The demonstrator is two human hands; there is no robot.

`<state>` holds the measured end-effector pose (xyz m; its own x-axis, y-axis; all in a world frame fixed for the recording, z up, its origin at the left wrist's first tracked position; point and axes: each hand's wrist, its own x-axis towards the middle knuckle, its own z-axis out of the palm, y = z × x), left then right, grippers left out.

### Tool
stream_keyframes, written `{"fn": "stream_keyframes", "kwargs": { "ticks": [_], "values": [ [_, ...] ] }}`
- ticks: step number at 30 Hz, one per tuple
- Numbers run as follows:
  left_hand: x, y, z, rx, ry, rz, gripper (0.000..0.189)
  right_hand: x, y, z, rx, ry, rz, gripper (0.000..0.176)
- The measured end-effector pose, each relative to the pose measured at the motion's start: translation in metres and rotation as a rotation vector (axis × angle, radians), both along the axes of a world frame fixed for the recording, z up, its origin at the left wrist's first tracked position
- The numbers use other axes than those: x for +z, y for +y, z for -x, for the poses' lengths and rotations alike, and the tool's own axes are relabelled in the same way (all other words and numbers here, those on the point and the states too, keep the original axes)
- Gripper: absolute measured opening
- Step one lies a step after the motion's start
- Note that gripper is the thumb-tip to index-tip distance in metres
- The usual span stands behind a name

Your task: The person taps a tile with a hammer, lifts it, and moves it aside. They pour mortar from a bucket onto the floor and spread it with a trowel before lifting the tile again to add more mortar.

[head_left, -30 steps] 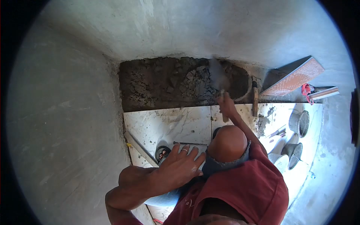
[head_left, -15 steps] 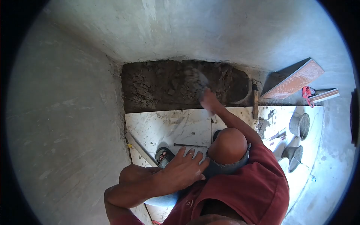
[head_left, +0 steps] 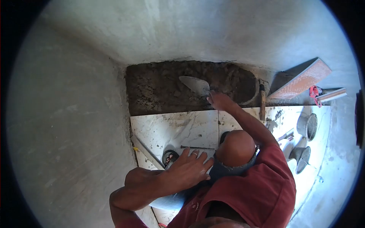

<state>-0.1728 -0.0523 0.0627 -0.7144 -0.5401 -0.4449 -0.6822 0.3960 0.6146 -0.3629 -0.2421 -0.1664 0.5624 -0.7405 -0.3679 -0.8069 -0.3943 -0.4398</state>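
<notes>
My right hand [head_left: 220,102] is wrapped round the handle of a trowel [head_left: 195,85], whose pale pointed blade faces left over the dark wet mortar [head_left: 156,89]. The mortar fills a strip along the foot of the back wall, rough and lumpy at the left. White marbled floor tiles [head_left: 171,127] border it on the near side, spotted with mortar. My left hand [head_left: 190,169] hangs in front of my knees with its fingers apart, a ring on one of them and nothing held. Beyond its fingertips a thin dark rod [head_left: 197,148] lies on the tiles.
A hammer [head_left: 262,100] lies at the strip's right end. Farther right, a tile [head_left: 302,80] leans by the wall near a red cord [head_left: 315,94]. Two buckets [head_left: 306,126] are on the right-hand tiles. A straight bar [head_left: 147,152] lies along the left wall.
The trowel blade, blurred before, now shows clearly with its tip to the left. My right hand has shifted slightly right; my left hand keeps its pose. The whole view has shifted a little.
</notes>
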Motion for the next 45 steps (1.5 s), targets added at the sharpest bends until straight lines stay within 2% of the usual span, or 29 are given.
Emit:
{"fn": "stream_keyframes", "kwargs": {
  "ticks": [1,3,6,7,9,10,12,13,15,18,20,22,23,24,25,28,32,34,38,40,41,43,45],
  "values": [
    [-0.001,-0.001,0.002,-0.007,0.001,0.019,0.05,-0.011,-0.019,0.007,-0.012,0.004,0.007,0.03],
    [0.0,-0.002,0.002,0.012,0.018,0.051,0.05,-0.046,-0.056,0.036,-0.043,-0.035,-0.155,0.031],
    [0.006,0.001,-0.002,0.059,0.033,0.092,0.05,0.0,-0.07,0.066,-0.032,0.114,-0.143,0.029],
    [0.008,0.001,-0.004,0.081,0.029,0.114,0.05,-0.01,-0.072,0.084,-0.031,0.118,-0.129,0.029],
    [0.01,0.003,-0.006,0.079,0.035,0.11,0.05,-0.051,-0.06,0.128,0.175,0.194,0.229,0.031],
    [0.009,0.004,-0.005,0.068,0.034,0.092,0.05,-0.031,-0.042,0.13,0.17,0.204,0.226,0.031],
    [0.006,0.004,-0.004,0.041,0.051,0.082,0.05,0.032,-0.004,0.118,-0.572,0.092,-0.14,0.033],
    [0.005,0.003,-0.005,0.019,0.056,0.075,0.05,0.042,0.008,0.112,-0.578,0.093,-0.14,0.033],
    [0.005,0.001,-0.005,-0.001,0.06,0.068,0.05,0.052,0.027,0.104,-1.094,-0.268,-0.187,0.028],
    [0.006,0.001,-0.005,-0.017,0.066,0.064,0.051,-0.118,0.017,0.149,-0.561,-0.152,0.278,0.038],
    [0.006,0.001,-0.005,-0.015,0.066,0.075,0.052,-0.12,0.007,0.082,0.162,0.45,0.297,0.037],
    [0.006,0.004,-0.004,-0.001,0.061,0.093,0.053,-0.151,0.003,0.043,-0.559,0.031,0.135,0.033],
    [0.006,0.005,-0.005,-0.004,0.061,0.095,0.053,-0.119,0.003,0.043,-0.562,0.03,0.138,0.033],
    [0.006,0.006,-0.005,0.002,0.064,0.116,0.053,-0.054,0.004,0.038,-0.528,0.029,0.067,0.034],
    [0.006,0.006,-0.004,0.012,0.069,0.132,0.053,-0.016,0.006,0.036,-0.491,0.03,-0.007,0.035],
    [0.005,0.003,-0.003,-0.024,0.037,0.048,0.053,-0.041,0.011,0.065,-0.551,-0.065,0.038,0.041],
    [0.007,0.001,0.001,-0.026,0.03,0.06,0.053,-0.044,0.03,0.034,-0.701,-0.167,0.0,0.041],
    [0.006,-0.001,0.002,-0.014,0.048,0.067,0.052,-0.066,0.019,0.037,-0.528,-0.01,0.032,0.035],
    [0.01,-0.005,0.004,-0.024,0.029,0.037,0.052,-0.037,0.018,0.078,-0.446,-0.041,0.151,0.032],
    [0.01,-0.001,0.002,0.017,0.047,0.099,0.051,-0.047,0.027,0.096,-0.735,-0.212,0.093,0.033],
    [0.01,0.001,0.001,0.032,0.039,0.086,0.051,-0.036,0.033,0.094,-0.722,-0.215,0.076,0.033],
    [0.008,0.003,0.0,0.027,0.076,0.129,0.05,0.007,0.035,0.085,-0.986,-0.352,0.006,0.036],
    [0.005,0.005,0.001,0.032,0.077,0.129,0.05,-0.021,0.022,0.09,-1.03,-0.376,0.017,0.037]
  ]
}}
